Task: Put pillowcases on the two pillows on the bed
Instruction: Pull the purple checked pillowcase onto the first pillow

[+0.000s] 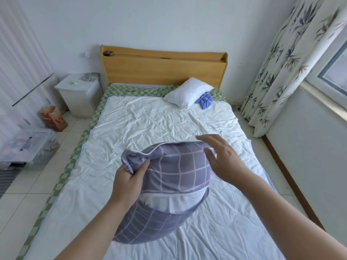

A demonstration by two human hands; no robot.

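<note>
Currently the left hand grips the purple checked pillowcase's bunched corner on the bed while the open right hand should smooth its far edge.

This is a home bedroom: a bed with a wooden headboard stands against the wall, flanked by a white nightstand and a window's leaf-patterned curtain.

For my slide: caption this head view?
Left hand grips purple checked pillowcase; bare white pillow waits.
</note>
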